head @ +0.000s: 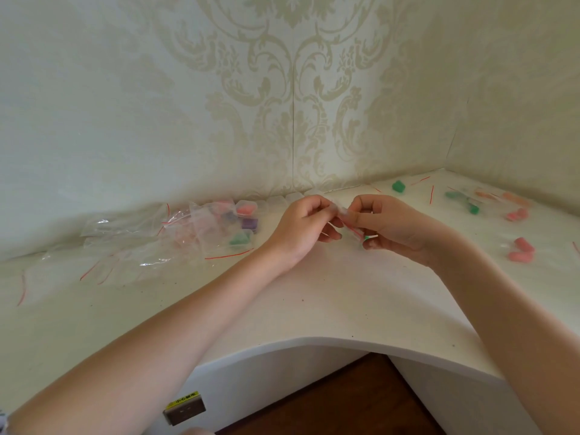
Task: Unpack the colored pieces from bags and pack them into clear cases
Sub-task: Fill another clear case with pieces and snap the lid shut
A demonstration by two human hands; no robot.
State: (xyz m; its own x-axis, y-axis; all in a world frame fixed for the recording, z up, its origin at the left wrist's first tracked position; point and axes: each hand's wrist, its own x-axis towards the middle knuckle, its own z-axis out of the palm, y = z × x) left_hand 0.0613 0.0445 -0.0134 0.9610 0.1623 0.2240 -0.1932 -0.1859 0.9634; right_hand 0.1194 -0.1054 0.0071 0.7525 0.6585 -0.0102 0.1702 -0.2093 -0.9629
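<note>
**Above the counter's middle: a small bag pinched between two hands**

Above the middle of the white counter [314,296], a small clear bag [346,219] with a red seal line is held clear of the surface by both hands. The left hand [301,229] pinches the bag's left end between thumb and curled fingers [317,204]; the right hand [392,227] pinches its right end in the same way, fingertips nearly touching those of the left. A green piece [366,237] shows at the bag's lower end, under the right thumb.

Toward the back edge on the left lies a heap of clear bags [141,243] with red seal lines. Clear cases [246,208] holding pink, purple and green pieces stand just beside the heap, against the wall. A row of further clear cases [282,199] runs along the back edge behind the hands; their contents cannot be told.

Near the back right corner lies a loose green piece [398,186]. Farther right are more green pieces [472,208] and pink pieces [521,249], some in bags, well apart from the hands. Patterned wallpaper [292,89] covers the walls.
</note>
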